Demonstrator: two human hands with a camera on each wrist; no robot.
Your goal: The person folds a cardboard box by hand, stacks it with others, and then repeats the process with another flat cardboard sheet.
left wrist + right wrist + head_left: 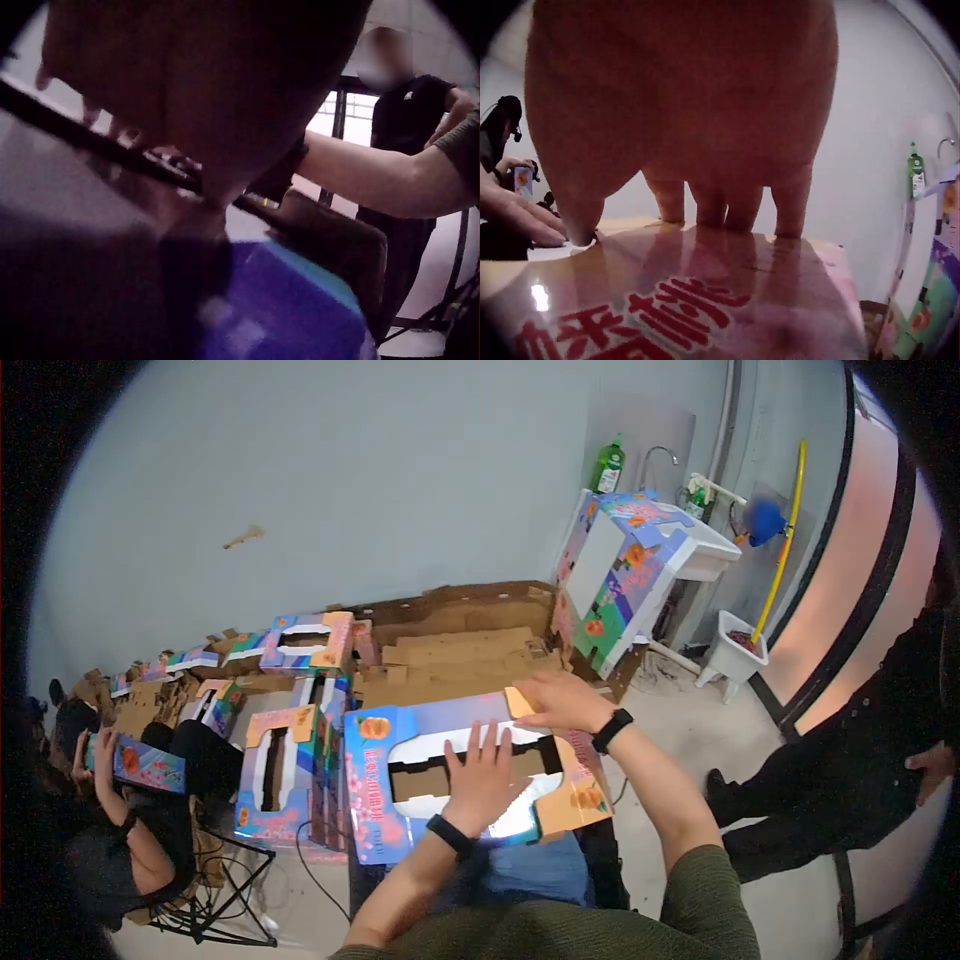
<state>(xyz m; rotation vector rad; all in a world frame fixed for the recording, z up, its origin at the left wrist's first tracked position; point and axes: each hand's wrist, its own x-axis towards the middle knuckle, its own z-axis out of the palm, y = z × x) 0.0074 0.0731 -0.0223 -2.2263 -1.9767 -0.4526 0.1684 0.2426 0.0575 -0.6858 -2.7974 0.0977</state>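
In the head view a printed cardboard fruit box [375, 790] with peach pictures lies in front of me, a long opening in its top. My left hand [485, 785] rests on the box with fingers straight and spread, reaching over the opening and its white inner edge. At the far right corner my right hand [570, 705] presses on the top, beside an orange corner flap [519, 702]. The right wrist view shows the fingers [742, 206] of that hand extended down to the glossy printed panel [705, 262]. The left wrist view is dark, mostly filled by the left hand [195, 82].
More printed boxes [280, 760] stand at the left, where a seated person holds a box [150, 763]. Behind lies a large brown cardboard bin [450, 650]. A sink [715, 545] and white bucket [733, 655] are at the right, near a standing person [840, 750].
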